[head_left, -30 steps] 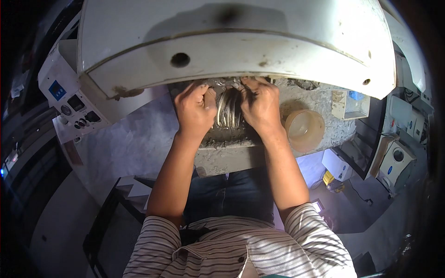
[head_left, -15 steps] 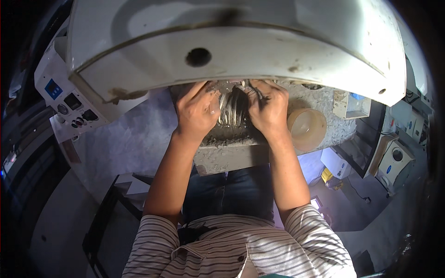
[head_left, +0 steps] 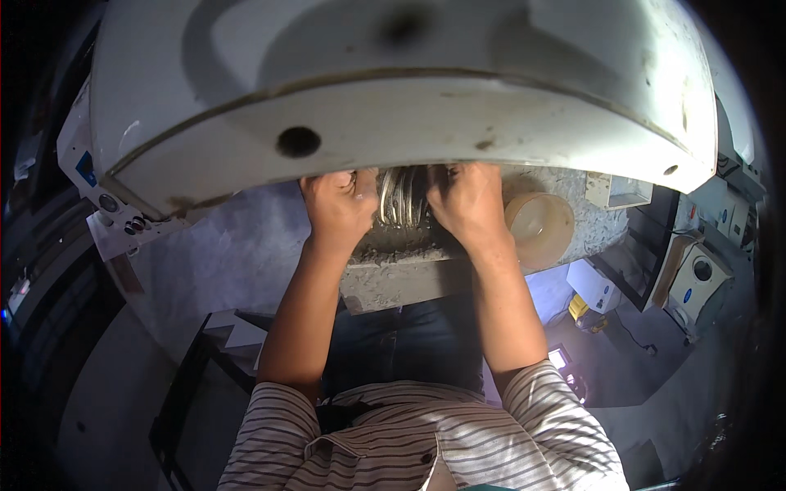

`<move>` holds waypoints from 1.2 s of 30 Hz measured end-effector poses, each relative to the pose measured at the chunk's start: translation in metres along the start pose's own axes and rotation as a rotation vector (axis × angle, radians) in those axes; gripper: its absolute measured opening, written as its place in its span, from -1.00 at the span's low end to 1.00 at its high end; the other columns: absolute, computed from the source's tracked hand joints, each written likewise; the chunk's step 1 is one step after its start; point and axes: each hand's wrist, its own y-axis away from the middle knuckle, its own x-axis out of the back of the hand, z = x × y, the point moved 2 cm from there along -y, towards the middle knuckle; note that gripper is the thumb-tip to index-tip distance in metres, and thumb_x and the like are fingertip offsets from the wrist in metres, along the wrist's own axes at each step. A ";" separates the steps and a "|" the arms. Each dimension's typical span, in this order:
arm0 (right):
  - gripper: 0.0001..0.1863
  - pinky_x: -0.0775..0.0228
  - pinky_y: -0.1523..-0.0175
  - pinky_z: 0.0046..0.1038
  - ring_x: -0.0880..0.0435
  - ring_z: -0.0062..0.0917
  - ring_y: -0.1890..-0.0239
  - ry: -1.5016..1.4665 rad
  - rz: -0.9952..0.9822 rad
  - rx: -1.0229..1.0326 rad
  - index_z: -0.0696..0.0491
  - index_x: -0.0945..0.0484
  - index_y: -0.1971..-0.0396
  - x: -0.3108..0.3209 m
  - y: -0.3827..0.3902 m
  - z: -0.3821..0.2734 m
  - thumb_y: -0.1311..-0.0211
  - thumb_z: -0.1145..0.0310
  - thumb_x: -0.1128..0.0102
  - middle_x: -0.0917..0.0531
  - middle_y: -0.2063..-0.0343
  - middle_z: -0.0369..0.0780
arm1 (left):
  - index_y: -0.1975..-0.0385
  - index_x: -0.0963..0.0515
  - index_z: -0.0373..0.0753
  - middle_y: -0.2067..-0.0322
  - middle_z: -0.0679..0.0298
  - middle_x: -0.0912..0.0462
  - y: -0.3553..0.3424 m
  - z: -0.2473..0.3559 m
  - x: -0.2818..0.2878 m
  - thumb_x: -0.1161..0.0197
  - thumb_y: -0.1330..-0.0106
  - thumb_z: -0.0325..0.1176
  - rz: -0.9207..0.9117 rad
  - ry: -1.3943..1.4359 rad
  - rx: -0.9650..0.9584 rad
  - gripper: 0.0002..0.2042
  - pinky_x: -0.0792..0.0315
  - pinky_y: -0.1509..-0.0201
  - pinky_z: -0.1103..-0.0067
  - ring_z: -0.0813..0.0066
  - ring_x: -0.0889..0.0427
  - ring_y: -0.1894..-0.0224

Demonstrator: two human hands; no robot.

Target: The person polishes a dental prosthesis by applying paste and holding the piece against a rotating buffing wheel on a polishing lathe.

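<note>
1. White, dirt-stained machine housing [head_left: 393, 123] arching over the work, with a dark round hole [head_left: 298, 142] in its front band and brownish grime along the lower edge.
2. Below that edge, between both hands: ribbed metal piece [head_left: 399, 200] with shiny, curved parallel ridges, upper end hidden by the housing.
3. Left hand [head_left: 337, 200]: curled narrow just left of the ridges, fingers bent in, tips partly hidden; cannot tell whether gripping anything.
4. Right hand [head_left: 468, 200]: likewise curled narrow, just right of the ridges, fingertips in shadow under the housing; cannot tell what, if anything, is held.
5. Beneath the ribbed metal piece: grey, mud-caked bench [head_left: 405, 282], edge facing the wearer.
6. Just beside the right wrist: beige, translucent round bowl [head_left: 546, 257].
7. Farther right on the bench: small white open-topped box [head_left: 598, 190].
8. At far left: white control panel [head_left: 121, 214] with gauge and dark knobs.
9. At lower right, well apart from the hands: pale boxy machine [head_left: 688, 295] with a round dark opening.
10. Nearest the camera: striped shirt [head_left: 377, 458] above dark trousers [head_left: 401, 344].
</note>
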 end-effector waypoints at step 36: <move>-0.68 -0.53 0.19 -0.28 -0.67 -0.06 0.33 -0.062 -0.077 -0.092 0.29 -0.65 0.29 0.003 -0.004 0.006 0.18 0.70 -0.16 -0.66 0.37 0.08 | 0.62 -0.46 -0.47 0.72 0.38 -0.45 0.005 0.003 -0.001 -0.21 -0.12 -0.68 0.016 0.081 0.107 -0.88 -0.21 0.59 0.67 0.73 -0.30 0.64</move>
